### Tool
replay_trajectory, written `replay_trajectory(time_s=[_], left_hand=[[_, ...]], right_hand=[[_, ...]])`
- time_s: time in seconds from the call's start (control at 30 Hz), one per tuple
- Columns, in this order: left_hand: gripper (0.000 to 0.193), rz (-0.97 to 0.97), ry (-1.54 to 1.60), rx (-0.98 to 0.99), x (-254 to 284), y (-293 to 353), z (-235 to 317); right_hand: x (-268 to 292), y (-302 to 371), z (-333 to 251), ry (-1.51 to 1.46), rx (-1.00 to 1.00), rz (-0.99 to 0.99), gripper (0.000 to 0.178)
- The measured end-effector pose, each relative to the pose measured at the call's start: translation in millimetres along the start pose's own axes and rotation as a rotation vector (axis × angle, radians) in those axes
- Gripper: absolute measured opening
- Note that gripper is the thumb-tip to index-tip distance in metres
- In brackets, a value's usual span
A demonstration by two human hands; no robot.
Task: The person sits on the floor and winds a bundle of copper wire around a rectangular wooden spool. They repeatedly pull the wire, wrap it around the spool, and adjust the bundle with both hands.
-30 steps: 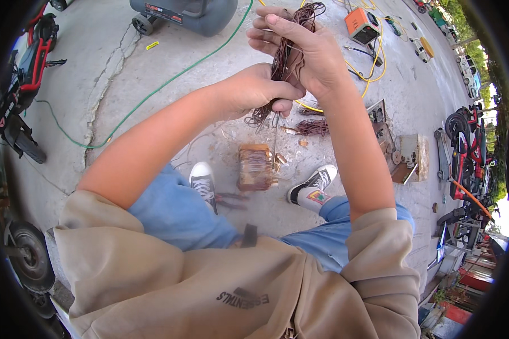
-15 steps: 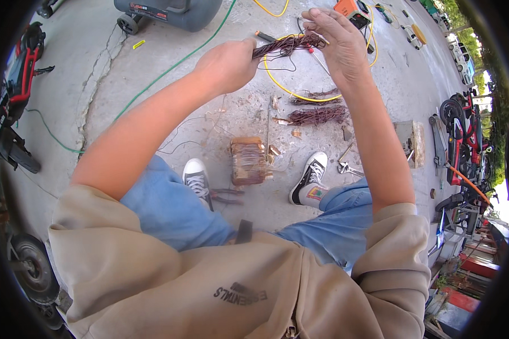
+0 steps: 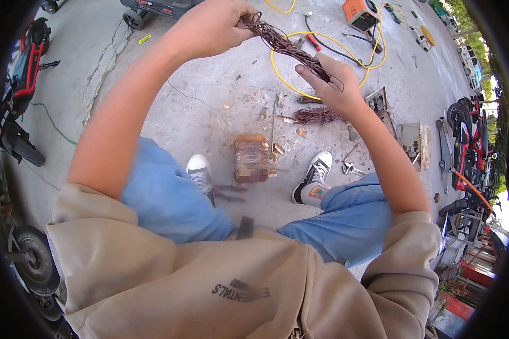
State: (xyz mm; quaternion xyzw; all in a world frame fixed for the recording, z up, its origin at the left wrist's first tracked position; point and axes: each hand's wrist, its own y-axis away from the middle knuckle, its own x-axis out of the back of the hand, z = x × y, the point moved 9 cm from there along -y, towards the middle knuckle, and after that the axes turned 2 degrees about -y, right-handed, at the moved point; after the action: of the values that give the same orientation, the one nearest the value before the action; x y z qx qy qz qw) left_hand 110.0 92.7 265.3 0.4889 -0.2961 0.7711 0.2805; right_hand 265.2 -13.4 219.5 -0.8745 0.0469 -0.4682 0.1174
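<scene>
We hold the reddish-brown wire bundle [image 3: 288, 47] above the floor [image 3: 192, 133], beyond the wound coil [image 3: 251, 160]: left hand [image 3: 223, 25] and right hand [image 3: 340, 83] apart, closed on its left and right ends. Caution: loose strands [image 3: 272, 37] could, we judge, spring free if either grip slackens.

The left hand [image 3: 223, 25] is now higher, by the frame's top edge, while the right hand [image 3: 336, 85] sits lower than half a second ago. Between them the wire bundle [image 3: 288, 46], level then, slants down toward the right.
</scene>
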Motion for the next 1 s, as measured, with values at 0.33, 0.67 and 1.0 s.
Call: replay_trajectory(time_s=[0.33, 0.67, 1.0], left_hand=[[0.023, 0.198, 1.915, 0.382, -29.5, -7.9, -23.5], [0.022, 0.400, 2.025, 0.165, 36.5, -4.2, -36.0], [0.038, 0.275, 1.411, -0.150, 66.3, -7.5, -26.7]], right_hand=[[-109.5, -44.1, -75.0, -0.772, -0.099, -0.212, 0.049], [-92.4, -54.5, -94.9, -1.202, -0.286, -0.366, 0.022], [65.9, -55.1, -50.8, -0.197, -0.152, -0.020, 0.047]])
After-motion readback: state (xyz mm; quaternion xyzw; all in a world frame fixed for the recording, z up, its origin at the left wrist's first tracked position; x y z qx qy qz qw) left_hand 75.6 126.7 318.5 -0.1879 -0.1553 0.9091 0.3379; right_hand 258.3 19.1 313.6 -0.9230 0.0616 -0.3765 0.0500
